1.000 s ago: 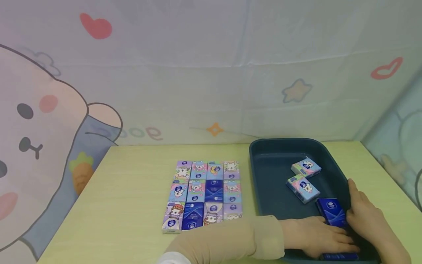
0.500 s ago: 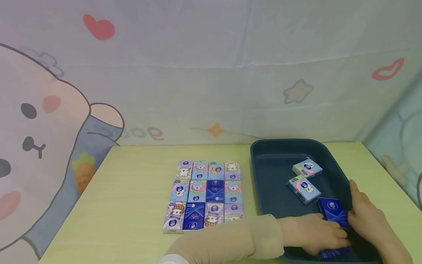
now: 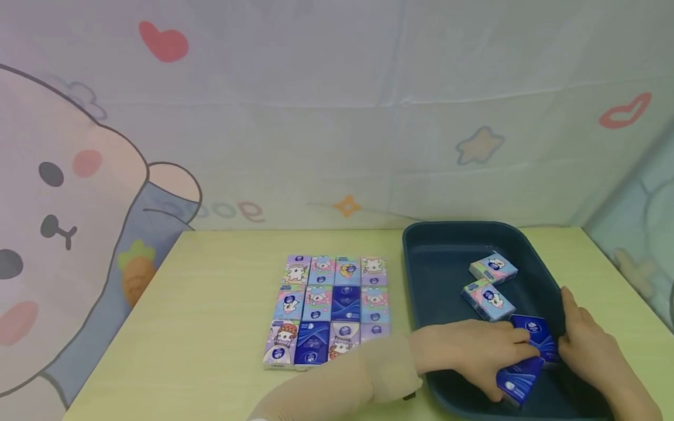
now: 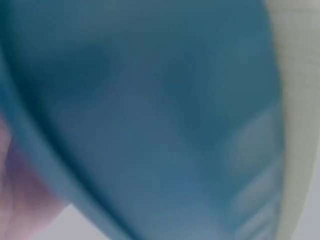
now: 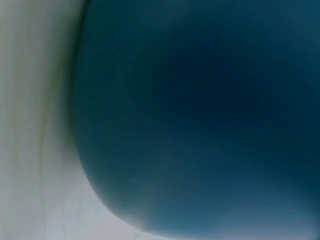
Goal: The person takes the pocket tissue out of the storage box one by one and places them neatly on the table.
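In the head view, my left hand [image 3: 481, 354] reaches across into the dark blue tray [image 3: 421, 280] and grips a blue tissue pack [image 3: 520, 380], which sits at a slant. The hand's fingertips partly cover a second blue tissue pack [image 3: 537, 333] just beyond it. Against the tray's right rim, my right hand [image 3: 592, 351] holds the edge, thumb on the inner side. Two light blue cartoon tissue packs [image 3: 493, 268] lie farther back in the tray. The left wrist view is blurred and shows the tray's inside [image 4: 150, 125]; the right wrist view shows mostly dark blue tray wall [image 5: 175, 150].
Left of the tray, several tissue packs [image 3: 318, 295] lie flat in a tight block of rows on the pale table [image 3: 210, 304]. My left sleeve [image 3: 342, 374] hides part of its front row. A printed cloth [image 3: 295, 117] hangs behind the table.
My left hand has gone from lying spread over the near blue tissue pack to gripping it. Hand and pack have moved away from the tray's near end and slightly left. My right hand stays at the rim.
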Available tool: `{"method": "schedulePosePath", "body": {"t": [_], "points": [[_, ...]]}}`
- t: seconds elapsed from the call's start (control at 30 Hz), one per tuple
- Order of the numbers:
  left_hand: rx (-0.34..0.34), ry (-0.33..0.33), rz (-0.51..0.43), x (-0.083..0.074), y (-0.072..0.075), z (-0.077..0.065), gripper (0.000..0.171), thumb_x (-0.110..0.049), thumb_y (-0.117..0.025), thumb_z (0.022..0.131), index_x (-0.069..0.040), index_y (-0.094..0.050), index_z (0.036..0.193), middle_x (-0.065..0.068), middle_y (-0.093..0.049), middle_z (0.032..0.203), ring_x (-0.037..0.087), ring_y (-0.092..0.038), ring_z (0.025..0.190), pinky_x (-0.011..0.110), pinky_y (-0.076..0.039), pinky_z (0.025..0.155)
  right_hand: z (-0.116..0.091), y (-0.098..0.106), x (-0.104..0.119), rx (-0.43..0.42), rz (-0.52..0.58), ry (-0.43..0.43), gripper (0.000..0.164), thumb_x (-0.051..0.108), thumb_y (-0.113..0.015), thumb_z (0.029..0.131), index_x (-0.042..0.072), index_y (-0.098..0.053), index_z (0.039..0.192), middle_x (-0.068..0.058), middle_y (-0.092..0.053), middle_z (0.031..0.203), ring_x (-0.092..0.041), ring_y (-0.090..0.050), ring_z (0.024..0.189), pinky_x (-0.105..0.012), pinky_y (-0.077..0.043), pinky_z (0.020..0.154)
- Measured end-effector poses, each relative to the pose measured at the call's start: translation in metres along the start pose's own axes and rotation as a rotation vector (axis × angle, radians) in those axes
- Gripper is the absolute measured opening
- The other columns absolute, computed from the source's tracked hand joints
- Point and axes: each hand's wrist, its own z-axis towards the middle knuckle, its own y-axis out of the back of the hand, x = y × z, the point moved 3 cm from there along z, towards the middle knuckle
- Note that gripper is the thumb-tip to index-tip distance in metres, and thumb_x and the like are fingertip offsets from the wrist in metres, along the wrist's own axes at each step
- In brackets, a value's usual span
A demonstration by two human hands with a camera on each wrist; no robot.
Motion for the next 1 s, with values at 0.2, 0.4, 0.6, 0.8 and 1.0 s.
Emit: {"method": "schedulePosePath", "body": {"t": [0.2,0.4,0.6,0.8,1.0], "points": [[-0.133,0.100,-0.072,0.013,0.004,-0.034,0.084,-0.063,-0.066,0.077,-0.025,-0.036,0.146,-0.013,-0.044,0.128,-0.001,-0.040,0.110,0.008,-0.041,0.092,-0.001,-0.001,0.000,-0.005,0.006,0.005,0.081,-0.006,-0.048,0.076,-0.020,-0.005,0.143,-0.049,-0.041,0.112,-0.062,-0.047,0.101,-0.067,-0.044,0.068],[-0.232,0.164,-0.090,0.016,0.006,-0.071,0.084,-0.063,-0.065,0.078,-0.020,-0.039,0.145,-0.009,-0.046,0.128,0.002,-0.041,0.108,0.008,-0.042,0.089,-0.001,-0.001,-0.001,-0.007,0.007,0.010,0.082,-0.006,-0.048,0.076,-0.019,-0.005,0.144,-0.049,-0.041,0.113,-0.062,-0.046,0.102,-0.067,-0.043,0.067],[-0.299,0.255,-0.127,0.017,0.002,-0.104,0.083,-0.063,-0.065,0.078,-0.017,-0.043,0.143,-0.006,-0.050,0.125,0.004,-0.045,0.106,0.010,-0.042,0.092,0.000,0.001,0.001,-0.016,0.003,0.004,0.080,-0.006,-0.047,0.076,-0.020,-0.007,0.143,-0.049,-0.042,0.113,-0.062,-0.046,0.102,-0.068,-0.043,0.068],[-0.362,0.336,-0.198,0.017,-0.010,-0.133,0.082,-0.060,-0.069,0.077,-0.012,-0.048,0.139,-0.002,-0.053,0.118,0.007,-0.049,0.104,0.012,-0.045,0.091,0.000,0.000,0.001,-0.006,0.005,0.005,0.081,-0.006,-0.048,0.076,-0.020,-0.006,0.144,-0.049,-0.041,0.112,-0.062,-0.046,0.101,-0.067,-0.044,0.066],[-0.399,0.415,-0.231,0.013,-0.026,-0.152,0.081,-0.058,-0.073,0.074,-0.010,-0.050,0.136,-0.002,-0.055,0.118,0.009,-0.052,0.106,0.016,-0.046,0.094,0.000,0.000,0.001,-0.010,0.003,0.004,0.081,-0.006,-0.048,0.076,-0.020,-0.006,0.143,-0.049,-0.042,0.111,-0.062,-0.047,0.101,-0.067,-0.044,0.066]]}}
